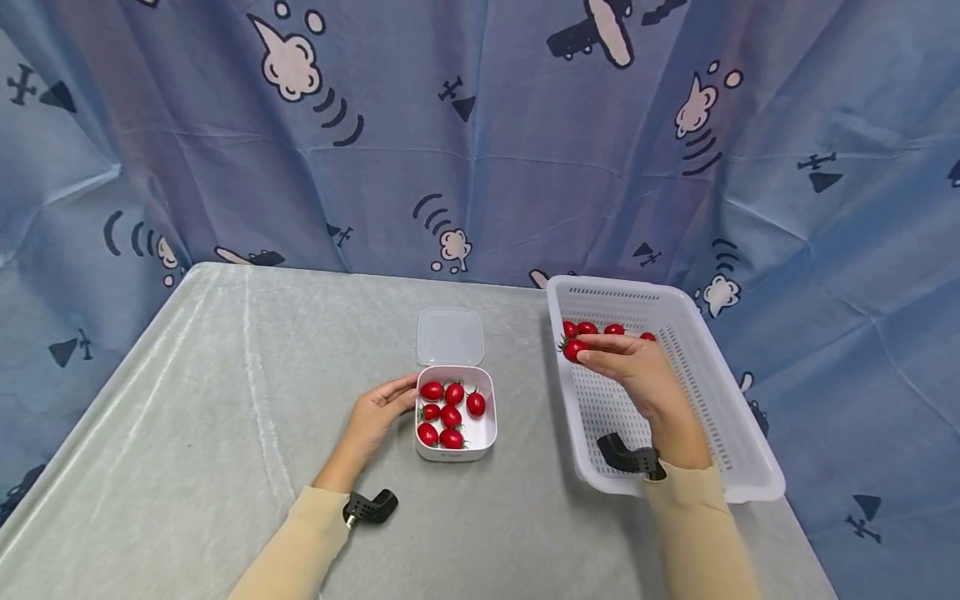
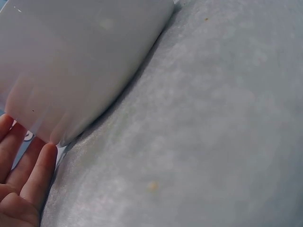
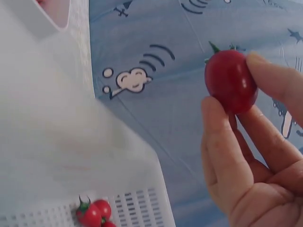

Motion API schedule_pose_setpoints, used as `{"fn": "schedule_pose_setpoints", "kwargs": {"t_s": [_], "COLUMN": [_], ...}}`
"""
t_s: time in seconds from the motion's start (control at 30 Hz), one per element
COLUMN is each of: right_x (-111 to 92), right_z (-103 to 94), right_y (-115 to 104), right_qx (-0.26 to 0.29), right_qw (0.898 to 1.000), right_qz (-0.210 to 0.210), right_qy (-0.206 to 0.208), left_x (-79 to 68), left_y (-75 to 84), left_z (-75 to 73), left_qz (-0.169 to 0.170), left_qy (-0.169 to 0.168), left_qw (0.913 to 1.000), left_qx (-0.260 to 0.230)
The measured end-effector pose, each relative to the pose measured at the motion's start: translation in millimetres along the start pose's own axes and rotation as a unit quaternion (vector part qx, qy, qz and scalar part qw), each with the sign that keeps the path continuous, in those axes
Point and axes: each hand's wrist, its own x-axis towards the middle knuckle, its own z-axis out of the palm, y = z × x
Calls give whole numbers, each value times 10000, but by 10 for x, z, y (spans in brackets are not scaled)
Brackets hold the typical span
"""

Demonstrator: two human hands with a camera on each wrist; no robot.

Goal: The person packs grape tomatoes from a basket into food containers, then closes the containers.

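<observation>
Between thumb and fingers my right hand (image 1: 636,371) pinches a cherry tomato (image 3: 231,81) with a green stem, above the left side of a white plastic basket (image 1: 720,367). Several more cherry tomatoes (image 1: 614,329) lie in the basket beyond that hand, partly hidden by it. My left hand (image 1: 378,412) touches the left side of a small white square box (image 1: 480,437) with its fingertips. Several cherry tomatoes (image 1: 451,416) sit inside the box. In the left wrist view the fingers (image 2: 40,177) rest against the box's smooth wall.
A translucent lid (image 1: 450,337) lies flat on the table just behind the box. The grey-white cloth (image 1: 165,400) covers the table. A blue patterned curtain (image 1: 405,150) hangs along the back and right edges.
</observation>
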Motion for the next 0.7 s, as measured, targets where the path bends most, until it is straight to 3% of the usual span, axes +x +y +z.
{"fn": "schedule_pose_setpoints", "kwargs": {"t_s": [0.5, 0.7], "right_x": [-62, -62], "right_z": [387, 553], "right_y": [-40, -41], "right_qx": [-451, -474], "right_qw": [9987, 9988], "right_qz": [-232, -98], "right_qy": [74, 47], "left_x": [-3, -4], "left_y": [8, 11], "left_z": [1, 6], "left_qz": [-84, -85], "left_qy": [10, 37], "left_qw": [10000, 9999], "left_qx": [-10, -38]}}
